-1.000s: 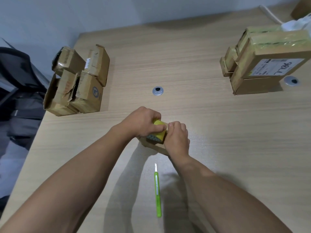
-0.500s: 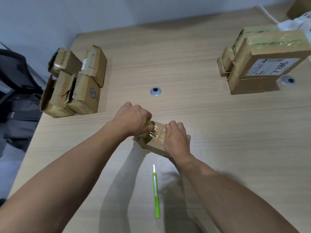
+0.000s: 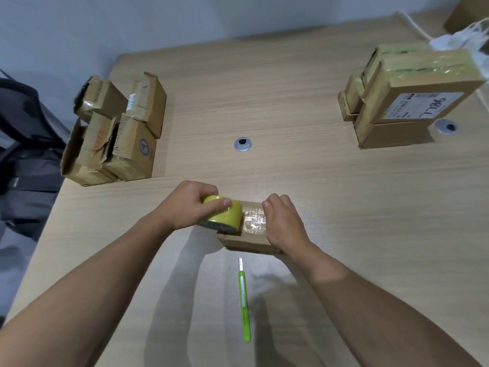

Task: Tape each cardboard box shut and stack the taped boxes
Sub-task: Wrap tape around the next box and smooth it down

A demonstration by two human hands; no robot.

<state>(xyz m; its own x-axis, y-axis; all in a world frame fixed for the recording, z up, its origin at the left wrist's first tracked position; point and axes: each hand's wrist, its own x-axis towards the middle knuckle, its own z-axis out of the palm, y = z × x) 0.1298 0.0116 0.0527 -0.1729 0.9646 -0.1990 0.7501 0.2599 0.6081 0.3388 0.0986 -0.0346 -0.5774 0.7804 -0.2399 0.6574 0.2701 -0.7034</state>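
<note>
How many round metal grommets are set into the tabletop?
2. One grommet sits mid-table, beyond the box being taped; the other grommet lies at the right, beside the taped stack. Boxes may hide more.

My two bare arms and hands, as I see them from above.

My left forearm [image 3: 92, 287] comes in from 7 o'clock and my right forearm [image 3: 370, 300] from 5 o'clock. Both are bare skin along all the length that shows, broad at the picture's edge and narrowing to the wrist. My left hand [image 3: 185, 205] and right hand [image 3: 283, 223] are bare too, with rounded knuckles. A short-cut thumbnail [image 3: 227, 202] shows on the left one.
</note>
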